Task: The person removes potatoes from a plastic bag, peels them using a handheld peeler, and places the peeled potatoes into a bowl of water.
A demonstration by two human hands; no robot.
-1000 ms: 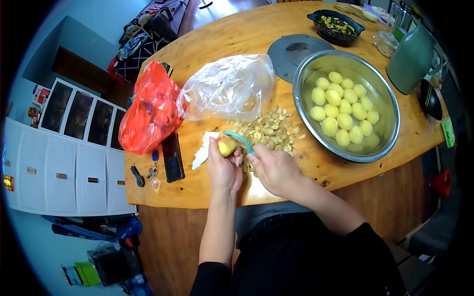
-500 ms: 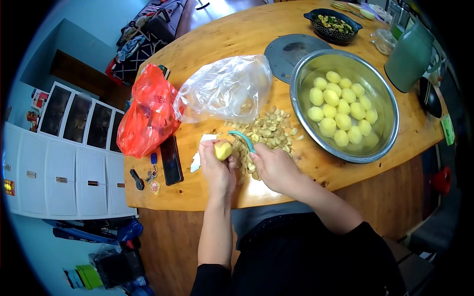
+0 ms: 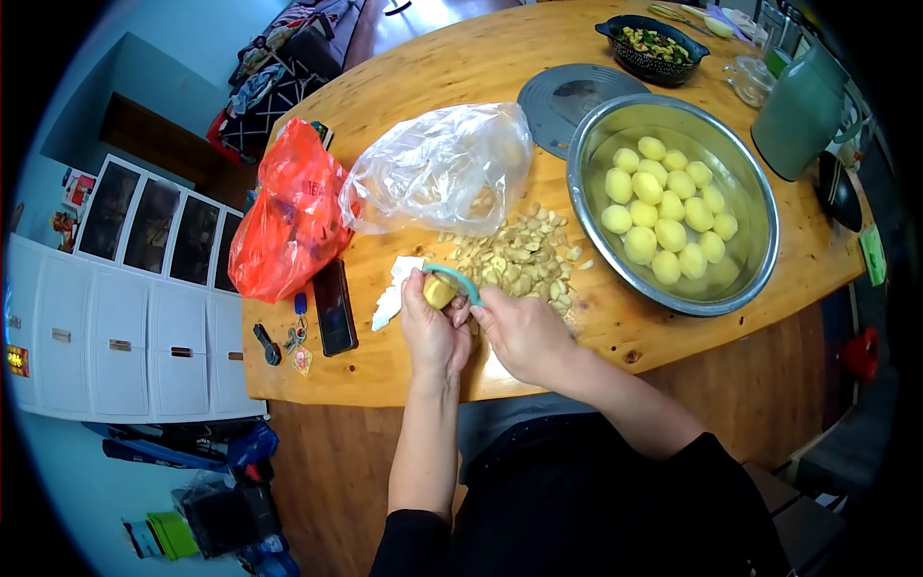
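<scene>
My left hand (image 3: pixel 433 332) is closed around a potato (image 3: pixel 438 291), whose yellow flesh shows between the fingers. In my right hand (image 3: pixel 524 332) is a teal-handled peeler (image 3: pixel 458 277), its head lying across the top of the potato. Both hands are close together above the table's near edge. Just beyond them spreads a heap of potato peelings (image 3: pixel 519 252). To the right stands a large metal basin (image 3: pixel 579 183) of water with several peeled potatoes (image 3: pixel 670 205) in it. A crumpled white tissue (image 3: pixel 392 296) lies left of my left hand.
A clear plastic bag (image 3: pixel 437 168) and a red plastic bag (image 3: pixel 293 216) lie beyond and to the left. Near them are a phone (image 3: pixel 334 308) and keys (image 3: pixel 296 337). A grey round mat (image 3: pixel 548 101), a dark dish of food (image 3: pixel 654 72) and a green pitcher (image 3: pixel 800 115) stand farther back.
The peeler has moved left and now lies across the potato. My right hand has come closer to my left, and the potato has turned in its grip.
</scene>
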